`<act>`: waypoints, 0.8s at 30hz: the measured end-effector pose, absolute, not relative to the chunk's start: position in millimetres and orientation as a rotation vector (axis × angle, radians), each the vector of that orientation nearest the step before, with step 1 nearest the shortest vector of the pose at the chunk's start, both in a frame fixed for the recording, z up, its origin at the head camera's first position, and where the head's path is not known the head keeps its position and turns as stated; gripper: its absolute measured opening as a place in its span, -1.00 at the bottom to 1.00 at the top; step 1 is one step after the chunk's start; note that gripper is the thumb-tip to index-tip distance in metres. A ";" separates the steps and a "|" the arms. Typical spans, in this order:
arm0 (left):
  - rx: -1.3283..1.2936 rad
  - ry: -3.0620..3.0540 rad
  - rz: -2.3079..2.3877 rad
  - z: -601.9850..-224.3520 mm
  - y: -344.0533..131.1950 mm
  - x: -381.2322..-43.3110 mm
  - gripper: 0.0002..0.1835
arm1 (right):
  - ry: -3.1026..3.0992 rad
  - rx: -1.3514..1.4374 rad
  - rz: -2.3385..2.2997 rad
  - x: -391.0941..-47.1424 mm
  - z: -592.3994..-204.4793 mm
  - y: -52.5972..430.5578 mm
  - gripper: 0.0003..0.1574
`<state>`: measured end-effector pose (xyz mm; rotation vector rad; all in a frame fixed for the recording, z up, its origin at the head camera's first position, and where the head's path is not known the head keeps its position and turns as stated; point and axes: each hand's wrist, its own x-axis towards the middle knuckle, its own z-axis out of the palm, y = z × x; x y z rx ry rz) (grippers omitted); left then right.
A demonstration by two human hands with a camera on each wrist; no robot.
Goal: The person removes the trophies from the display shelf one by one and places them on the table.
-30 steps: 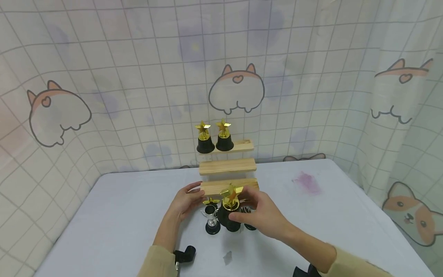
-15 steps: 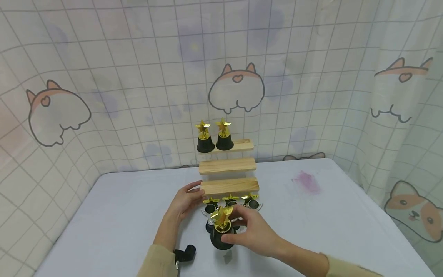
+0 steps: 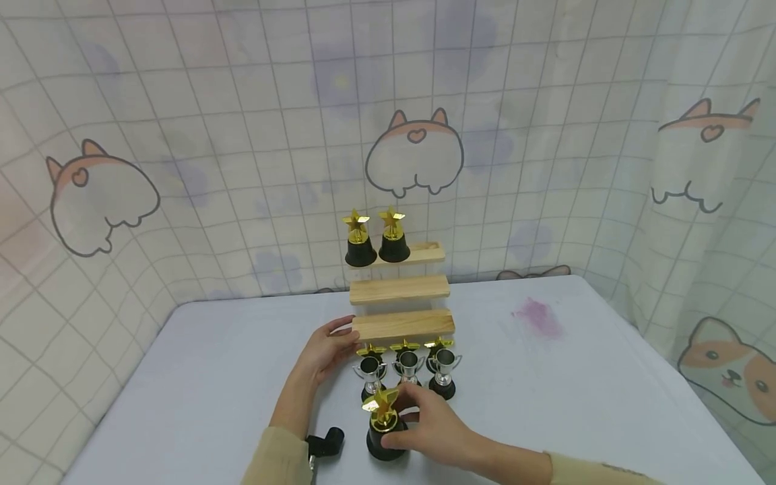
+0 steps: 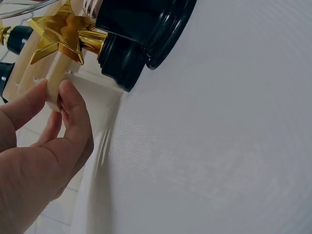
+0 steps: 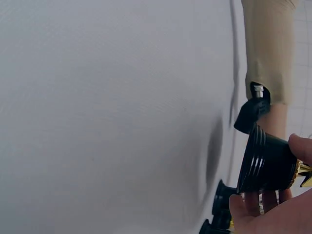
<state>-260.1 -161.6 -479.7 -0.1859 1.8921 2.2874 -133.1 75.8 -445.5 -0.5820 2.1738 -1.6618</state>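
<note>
My right hand (image 3: pixel 436 428) holds a gold star trophy (image 3: pixel 385 441) by its black base, in front of the small silver cups. In the right wrist view the trophy's base (image 5: pixel 268 163) appears off the table, with thumb and fingers on opposite sides. My left hand (image 3: pixel 324 350) pinches the left end of the lowest plank of a wooden tiered stand (image 3: pixel 403 325). The left wrist view shows thumb and forefinger (image 4: pixel 70 97) on that plank end. Two star trophies (image 3: pixel 394 246) stand upright on the top tier, left and middle.
Three silver cups (image 3: pixel 444 367) stand in a row before the stand, the middle one partly hidden by my right hand. Behind them are three star trophies (image 3: pixel 436 347), mostly covered. The white table (image 3: pixel 200 377) meets a checked curtain (image 3: pixel 254 168) at the back.
My right hand has brought the star trophy from near the lowest plank toward me and slightly left, lowering it and uncovering the silver cups. My left hand stays on the plank end.
</note>
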 end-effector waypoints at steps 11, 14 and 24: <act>-0.208 1.881 2.288 -480.0 -161.7 -260.0 -0.43 | 2.132 -0.500 -1.633 -136.4 -458.7 70.1 -0.36; -0.204 1.878 2.286 -480.4 -161.8 -259.9 -0.43 | 2.155 -0.522 -1.603 -137.0 -462.6 70.0 -0.36; -0.203 1.883 2.284 -478.3 -161.8 -260.8 -0.42 | 2.181 -0.582 -1.557 -140.1 -466.5 71.8 -0.39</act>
